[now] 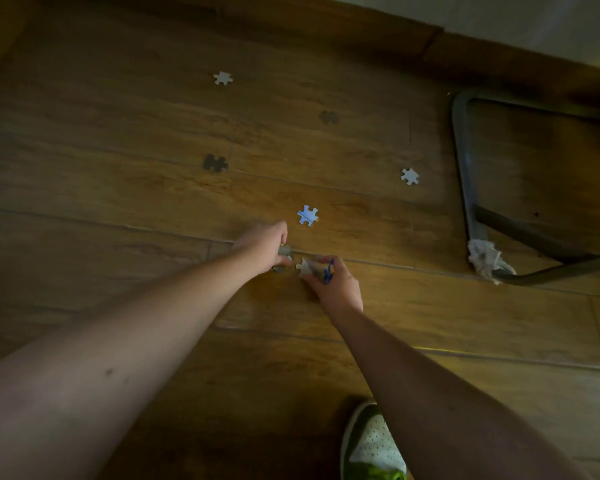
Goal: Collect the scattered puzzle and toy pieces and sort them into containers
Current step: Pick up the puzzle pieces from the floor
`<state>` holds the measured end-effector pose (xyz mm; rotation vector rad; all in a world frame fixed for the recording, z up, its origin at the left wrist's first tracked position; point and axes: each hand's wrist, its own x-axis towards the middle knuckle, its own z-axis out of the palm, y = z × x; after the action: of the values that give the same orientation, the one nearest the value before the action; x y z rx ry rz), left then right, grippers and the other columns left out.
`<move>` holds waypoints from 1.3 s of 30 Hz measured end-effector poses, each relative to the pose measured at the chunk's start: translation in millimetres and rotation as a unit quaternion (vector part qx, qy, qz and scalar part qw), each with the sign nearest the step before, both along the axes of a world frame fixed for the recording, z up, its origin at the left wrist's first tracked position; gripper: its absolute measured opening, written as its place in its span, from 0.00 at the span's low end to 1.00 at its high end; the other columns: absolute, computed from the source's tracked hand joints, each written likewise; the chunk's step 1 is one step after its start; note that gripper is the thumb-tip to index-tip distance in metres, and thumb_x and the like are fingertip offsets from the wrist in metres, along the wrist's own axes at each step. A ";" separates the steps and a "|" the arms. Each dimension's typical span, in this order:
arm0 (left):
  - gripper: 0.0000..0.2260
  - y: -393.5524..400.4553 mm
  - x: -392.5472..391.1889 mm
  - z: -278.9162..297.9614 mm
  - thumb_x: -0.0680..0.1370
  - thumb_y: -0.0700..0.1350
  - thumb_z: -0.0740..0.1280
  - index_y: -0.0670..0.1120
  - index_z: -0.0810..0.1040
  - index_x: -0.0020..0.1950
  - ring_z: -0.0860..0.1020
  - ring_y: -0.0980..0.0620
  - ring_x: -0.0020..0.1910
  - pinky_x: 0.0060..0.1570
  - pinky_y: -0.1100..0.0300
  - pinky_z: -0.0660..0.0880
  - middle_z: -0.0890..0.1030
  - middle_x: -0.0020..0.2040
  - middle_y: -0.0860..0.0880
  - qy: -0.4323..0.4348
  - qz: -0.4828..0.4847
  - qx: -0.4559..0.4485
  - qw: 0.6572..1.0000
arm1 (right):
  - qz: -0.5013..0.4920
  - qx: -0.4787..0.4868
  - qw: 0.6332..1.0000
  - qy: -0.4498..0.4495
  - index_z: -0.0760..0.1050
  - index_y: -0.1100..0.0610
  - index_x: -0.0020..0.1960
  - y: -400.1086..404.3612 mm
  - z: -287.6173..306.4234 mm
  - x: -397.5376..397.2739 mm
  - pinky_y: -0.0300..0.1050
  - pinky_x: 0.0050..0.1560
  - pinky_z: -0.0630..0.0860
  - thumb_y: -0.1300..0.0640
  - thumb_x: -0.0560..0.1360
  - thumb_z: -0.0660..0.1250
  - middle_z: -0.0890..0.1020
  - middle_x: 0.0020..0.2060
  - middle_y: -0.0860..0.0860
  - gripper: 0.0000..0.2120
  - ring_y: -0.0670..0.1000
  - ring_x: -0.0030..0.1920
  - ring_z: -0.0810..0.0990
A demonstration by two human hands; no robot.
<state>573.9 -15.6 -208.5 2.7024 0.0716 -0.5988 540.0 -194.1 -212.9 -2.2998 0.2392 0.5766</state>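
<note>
A: While both hands are loaded, what next?
B: My right hand (336, 284) pinches a pale puzzle piece (305, 267) plus something blue; my left hand (269, 245) curls round a grey piece (284, 251). Blue-white piece (307, 215) lies just beyond on the floor (118, 209): slide a fingertip under, don't drop the held ones.

metal chair frame (465, 161), crumpled cloth (486, 256), green-white shoe (373, 445).

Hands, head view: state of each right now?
Left hand: fingers curled round a grey puzzle piece.
Right hand: holding a pale puzzle piece plus something blue.
</note>
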 end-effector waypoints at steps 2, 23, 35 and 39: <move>0.17 1.2 -7.9 0.9 0.71 0.53 0.74 0.50 0.70 0.52 0.77 0.50 0.43 0.41 0.53 0.76 0.79 0.49 0.48 -0.001 0.024 -0.027 0.999 | 0.020 -0.004 1.000 -0.003 0.71 0.47 0.60 4.4 0.7 1.2 0.44 0.40 0.74 0.46 0.73 0.70 0.75 0.36 0.43 0.18 0.47 0.40 0.77; 0.10 15.1 -27.1 7.6 0.82 0.46 0.59 0.57 0.79 0.55 0.78 0.56 0.41 0.33 0.64 0.71 0.80 0.56 0.50 0.035 0.133 -0.156 0.978 | -0.011 0.023 0.996 0.084 0.79 0.56 0.53 3.1 -1.9 15.5 0.43 0.40 0.72 0.49 0.75 0.69 0.80 0.42 0.50 0.12 0.51 0.43 0.78; 0.28 10.9 -30.8 23.2 0.78 0.67 0.48 0.53 0.75 0.66 0.74 0.51 0.59 0.50 0.58 0.70 0.76 0.62 0.52 0.135 0.145 -0.230 0.953 | -0.030 0.289 0.936 0.198 0.76 0.54 0.45 19.3 11.2 10.8 0.36 0.22 0.58 0.55 0.79 0.66 0.65 0.28 0.49 0.04 0.43 0.23 0.61; 0.11 10.1 -33.4 16.1 0.77 0.56 0.66 0.54 0.79 0.56 0.77 0.51 0.53 0.47 0.61 0.71 0.80 0.53 0.52 0.089 0.133 -0.263 0.951 | -0.055 0.306 0.928 0.203 0.76 0.60 0.56 24.3 11.8 13.2 0.36 0.21 0.58 0.55 0.79 0.65 0.65 0.28 0.48 0.10 0.42 0.23 0.61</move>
<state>540.5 -5.4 -192.4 2.0765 0.2781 -0.6652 553.2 -169.9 -201.0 -1.5417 0.3280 0.9204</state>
